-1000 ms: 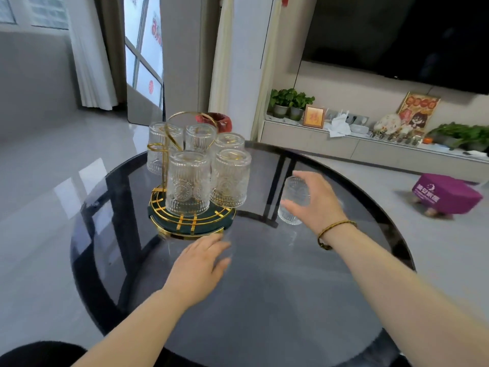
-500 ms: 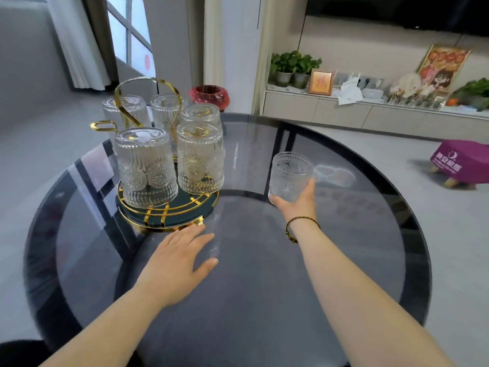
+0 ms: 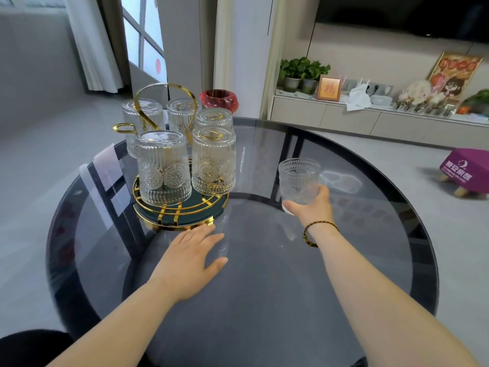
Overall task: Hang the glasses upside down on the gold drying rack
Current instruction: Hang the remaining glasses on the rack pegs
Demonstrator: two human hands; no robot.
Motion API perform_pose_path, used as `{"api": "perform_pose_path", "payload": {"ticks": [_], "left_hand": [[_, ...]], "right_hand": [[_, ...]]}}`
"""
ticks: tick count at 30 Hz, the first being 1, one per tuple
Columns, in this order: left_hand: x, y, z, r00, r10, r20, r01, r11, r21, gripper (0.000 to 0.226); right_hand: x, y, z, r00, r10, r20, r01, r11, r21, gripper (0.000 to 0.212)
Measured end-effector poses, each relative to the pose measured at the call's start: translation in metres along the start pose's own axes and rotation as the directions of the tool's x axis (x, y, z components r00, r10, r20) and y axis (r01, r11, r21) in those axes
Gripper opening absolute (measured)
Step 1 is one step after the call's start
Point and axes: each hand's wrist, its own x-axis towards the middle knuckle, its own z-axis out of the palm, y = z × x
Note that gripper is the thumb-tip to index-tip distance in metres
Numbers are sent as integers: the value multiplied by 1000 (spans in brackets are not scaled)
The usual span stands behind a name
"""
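Observation:
The gold drying rack (image 3: 182, 213) with a dark green base stands at the left of the round glass table (image 3: 264, 287). Several ribbed glasses hang upside down on it, the nearest one (image 3: 164, 168) at the front. One gold prong (image 3: 124, 127) at the rack's left is bare. My right hand (image 3: 312, 201) holds a clear embossed glass (image 3: 299, 180) upright, right of the rack and above the table. My left hand (image 3: 189, 256) rests flat on the table just in front of the rack's base, fingers apart, holding nothing.
A red glass bowl (image 3: 218, 99) sits behind the rack beyond the table's far edge. A low cabinet (image 3: 370, 120) with plants and ornaments runs along the back wall. A purple stool (image 3: 465, 168) stands on the floor to the right.
My right hand has lifted the glass off the table and now holds it upright from underneath. The view has tilted down and closer. My left hand has stayed by the rack base.

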Motion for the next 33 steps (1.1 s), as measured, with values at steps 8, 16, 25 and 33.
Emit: {"api": "perform_pose_path", "payload": {"ticks": [8,16,25,33], "left_hand": [[-6,3,-4,1000,-3,-2,3,998,-64,49],[-42,-44,-34,960,-159,-230,115,974,-193,29],[-31,-97,-47,947,-251,-200,213,957,-195,63],[-26,-105,-38,967,-228,-112,215,970,-118,60]], "right_hand": [[-51,-71,-62,942,-309,128,324,938,-123,70],[-86,-179,-70,777,-493,391,611,739,-284,70],[-75,-259,19,683,-522,511,706,653,-276,67],[-60,-296,73,634,-478,608,760,530,-376,74]]}}
